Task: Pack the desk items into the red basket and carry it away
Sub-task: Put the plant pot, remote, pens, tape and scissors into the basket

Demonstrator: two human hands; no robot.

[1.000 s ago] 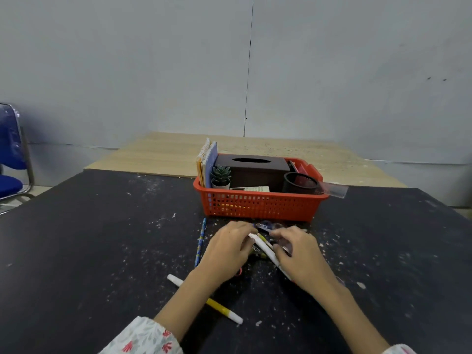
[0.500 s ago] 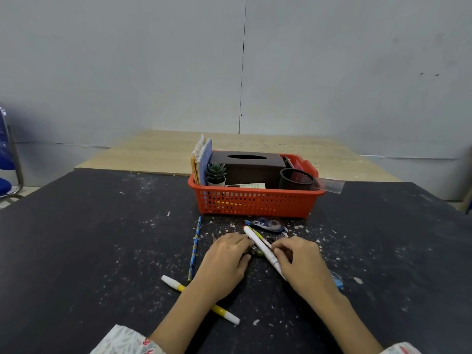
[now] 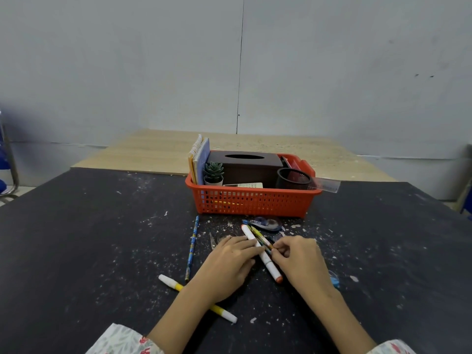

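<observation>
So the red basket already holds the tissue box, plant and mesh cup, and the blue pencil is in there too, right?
Not quite. The head view shows the blue pencil lying on the black desk in front of the red basket; the tissue box, plant and mesh cup are inside.

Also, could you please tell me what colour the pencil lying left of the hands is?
Blue with small yellow markings: the pencil, seen in the head view.
</observation>
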